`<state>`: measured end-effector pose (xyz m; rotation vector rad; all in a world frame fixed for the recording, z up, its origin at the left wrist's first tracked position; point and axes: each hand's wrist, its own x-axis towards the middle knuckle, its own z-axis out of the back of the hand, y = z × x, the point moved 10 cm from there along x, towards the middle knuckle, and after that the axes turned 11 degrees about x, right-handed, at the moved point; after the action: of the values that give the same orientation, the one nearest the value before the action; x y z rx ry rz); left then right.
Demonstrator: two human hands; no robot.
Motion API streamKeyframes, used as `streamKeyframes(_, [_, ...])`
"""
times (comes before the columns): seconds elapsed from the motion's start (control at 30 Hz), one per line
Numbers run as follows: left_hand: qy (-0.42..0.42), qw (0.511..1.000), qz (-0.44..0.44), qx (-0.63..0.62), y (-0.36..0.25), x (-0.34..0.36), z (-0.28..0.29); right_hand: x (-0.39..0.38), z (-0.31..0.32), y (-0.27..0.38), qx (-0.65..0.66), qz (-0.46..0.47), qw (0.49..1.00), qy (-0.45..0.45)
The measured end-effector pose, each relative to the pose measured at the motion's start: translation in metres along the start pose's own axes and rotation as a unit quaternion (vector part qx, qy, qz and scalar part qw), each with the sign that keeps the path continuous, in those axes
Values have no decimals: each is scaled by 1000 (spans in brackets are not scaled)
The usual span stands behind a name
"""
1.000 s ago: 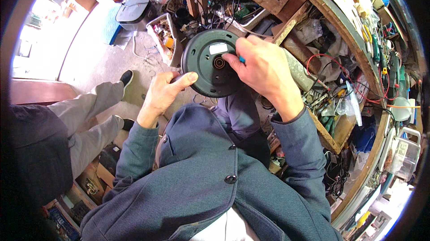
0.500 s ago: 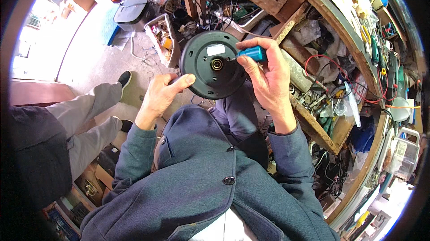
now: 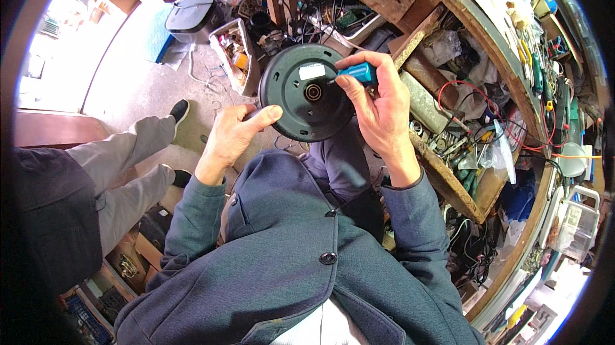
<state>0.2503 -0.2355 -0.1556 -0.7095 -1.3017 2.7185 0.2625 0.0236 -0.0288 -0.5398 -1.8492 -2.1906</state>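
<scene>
A round black base (image 3: 291, 105) with slots, a white label and a brass-coloured ringed centre faces up above my knee. It looks like the underside of an electric kettle's power base, though the kind is not certain. My left hand (image 3: 234, 137) grips its lower left rim, thumb on top and fingers mostly hidden beneath. In my right hand (image 3: 384, 105) is a screwdriver (image 3: 360, 74) with a blue handle, held between thumb and fingers. Its shaft points left at a spot right of the centre ring; the tip is hard to make out.
A person (image 3: 54, 204) in grey trousers stands at the left. Beyond the base are a white box (image 3: 242, 66) of parts and a dark bin (image 3: 190, 17). To the right, a wooden tray (image 3: 451, 181) holds tools and parts beside a cluttered workbench (image 3: 493, 44) with cables.
The black base and both hands have shifted very slightly in view. My right hand's fingers and the screwdriver handle have turned a little; both grips stay the same.
</scene>
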Motion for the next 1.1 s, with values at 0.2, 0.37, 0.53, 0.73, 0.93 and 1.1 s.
streamKeyframes(0.2, [2,1000,8,7,-2,-1,0,-1,3,5,-37,5,999,5])
streamKeyframes(0.37, [4,1000,6,1,-7,-4,1,0,0,10,-50,23,998,7])
streamKeyframes(0.53, [5,1000,1,-5,-3,0,-1,0,-3,16,-94,84,992,-1])
streamKeyframes(0.73, [6,1000,12,-13,-2,-2,-2,-3,-20,34,-220,204,953,37])
streamKeyframes(0.93, [6,1000,16,-9,-2,-1,-2,-3,-12,26,-123,128,983,37])
streamKeyframes(1.1, [10,1000,13,3,-2,-2,-1,-5,-13,27,-182,123,974,46])
